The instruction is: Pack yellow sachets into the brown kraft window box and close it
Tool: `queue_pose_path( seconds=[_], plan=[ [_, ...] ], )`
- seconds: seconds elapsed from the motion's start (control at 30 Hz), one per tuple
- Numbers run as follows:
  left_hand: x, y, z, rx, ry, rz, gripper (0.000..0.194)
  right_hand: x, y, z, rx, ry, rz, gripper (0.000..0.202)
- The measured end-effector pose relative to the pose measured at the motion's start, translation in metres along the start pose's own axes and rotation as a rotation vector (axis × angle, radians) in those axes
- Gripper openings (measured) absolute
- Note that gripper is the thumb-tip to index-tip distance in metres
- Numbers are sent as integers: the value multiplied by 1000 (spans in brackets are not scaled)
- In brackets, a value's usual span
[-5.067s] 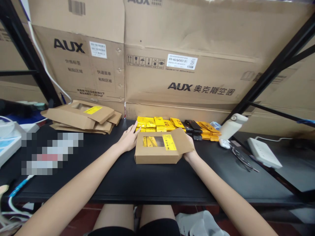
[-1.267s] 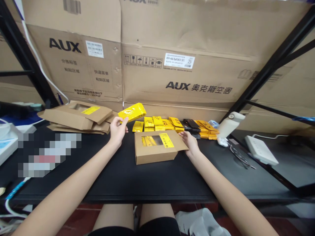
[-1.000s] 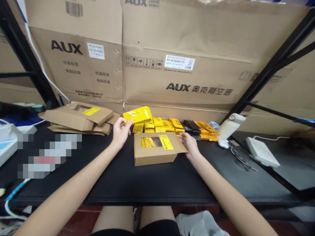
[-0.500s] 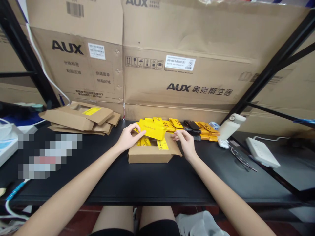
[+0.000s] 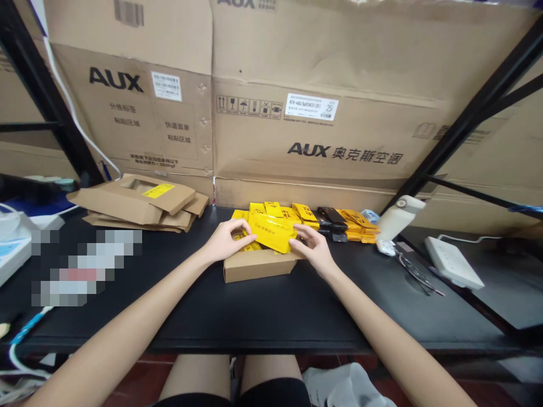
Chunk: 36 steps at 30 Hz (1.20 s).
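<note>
A yellow printed packet (image 5: 274,233) is stretched between my two hands, just above a small brown cardboard box (image 5: 259,267). My left hand (image 5: 229,238) pinches its left end between thumb and fingers. At the right end, my right hand (image 5: 313,249) grips it the same way. The packet covers most of the box's opening, and a little more yellow shows beneath it at the left. Right behind the box lie several other yellow packets (image 5: 304,212).
Black packets (image 5: 333,217) and orange packets (image 5: 360,221) continue the row rightward, beside a white bottle (image 5: 400,217). Flattened cardboard boxes (image 5: 178,198) are piled at the back left. A white power strip (image 5: 453,261) lies far right. Large AUX cartons (image 5: 254,147) wall off the back.
My right hand has moved left and taken hold of the packet's right end. The packet has shifted slightly right and down, toward me, over the box.
</note>
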State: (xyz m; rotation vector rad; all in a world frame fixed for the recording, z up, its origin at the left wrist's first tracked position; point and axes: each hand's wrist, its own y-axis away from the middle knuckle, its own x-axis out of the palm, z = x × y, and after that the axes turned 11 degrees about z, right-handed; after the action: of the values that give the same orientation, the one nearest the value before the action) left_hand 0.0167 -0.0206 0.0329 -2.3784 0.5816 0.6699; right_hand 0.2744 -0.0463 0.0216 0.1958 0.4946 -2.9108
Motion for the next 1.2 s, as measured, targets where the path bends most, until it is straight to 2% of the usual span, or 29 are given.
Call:
queue_pose_path(
  seconds=[0.23, 0.4, 0.6, 0.7, 0.87, 1.07, 1.2],
  plan=[
    [-1, 1, -5, 8, -38, 49, 13, 0, 0, 7, 89, -168, -8, 61],
    [-3, 1, -9, 16, -70, 94, 13, 1, 0, 10, 121, -229, 14, 62],
    [-3, 1, -8, 13, -44, 116, 11, -1, -2, 5, 199, -244, -69, 63],
    [-3, 1, -6, 13, -61, 107, 14, -2, -3, 3, 202, -253, -104, 58],
    [-3, 1, -3, 25, -22, 47, 33, -5, -6, 0, 224, -258, -169, 52],
    [-4, 1, -1, -49, -7, -16, 25, -5, -7, -1, 247, -272, -205, 52],
    [-3, 0, 2, -14, 67, -23, 21, -5, -6, 0, 245, -267, -183, 54]
  ],
)
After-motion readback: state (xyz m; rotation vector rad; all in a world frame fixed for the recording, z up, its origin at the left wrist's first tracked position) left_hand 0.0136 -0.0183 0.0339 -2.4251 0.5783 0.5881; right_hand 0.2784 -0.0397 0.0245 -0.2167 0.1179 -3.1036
